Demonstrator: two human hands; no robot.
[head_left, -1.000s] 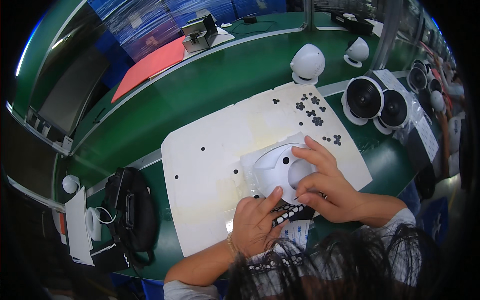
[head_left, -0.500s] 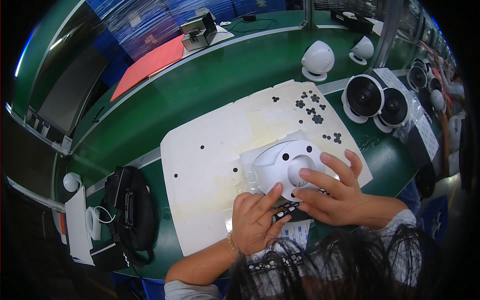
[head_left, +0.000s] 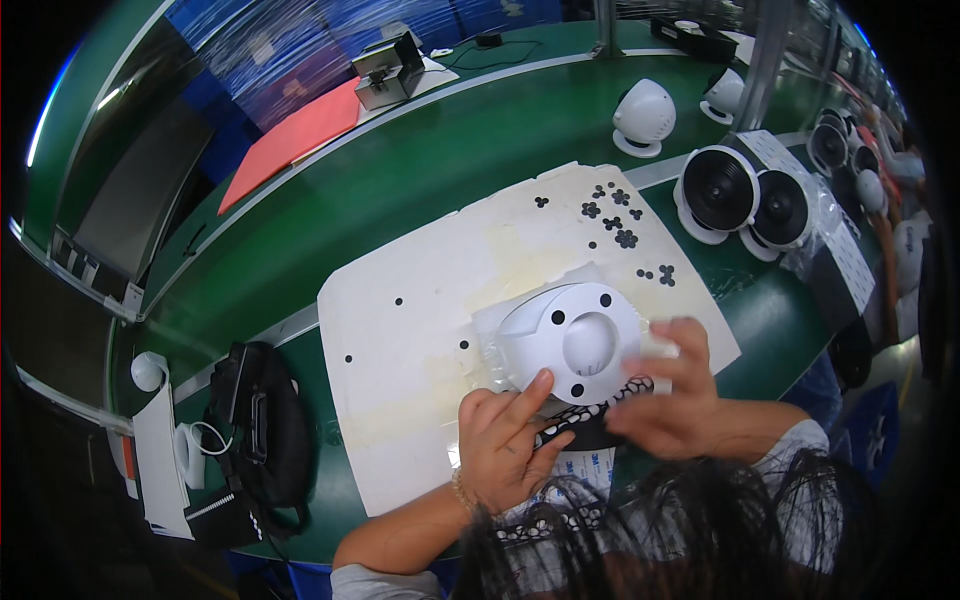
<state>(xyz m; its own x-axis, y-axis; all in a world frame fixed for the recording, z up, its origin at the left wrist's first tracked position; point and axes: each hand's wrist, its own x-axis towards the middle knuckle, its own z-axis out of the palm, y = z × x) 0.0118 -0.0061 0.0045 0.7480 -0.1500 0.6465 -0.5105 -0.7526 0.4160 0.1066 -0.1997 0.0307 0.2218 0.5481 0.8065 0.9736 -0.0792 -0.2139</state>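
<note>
A white round camera housing [head_left: 570, 338] with three dark holes lies on a thin clear sheet on the white mat [head_left: 420, 340]. My left hand [head_left: 505, 445] rests at its near edge, one finger touching the rim, the others on a black sheet of small round stickers [head_left: 585, 415]. My right hand [head_left: 665, 390] is blurred at the housing's right side, fingers pinched on the sticker sheet's right end. Loose black stickers [head_left: 620, 220] are scattered at the mat's far right corner.
Two black-faced round cameras [head_left: 745, 195] in white rings stand at the right, two white dome cameras [head_left: 640, 115] behind them. A black pouch [head_left: 255, 420] lies left of the mat. A red sheet [head_left: 295, 140] and a grey device [head_left: 385, 70] sit at the back.
My right hand has slid off the top of the housing to its right side and down toward the sticker sheet. The left hand has stayed at the near edge.
</note>
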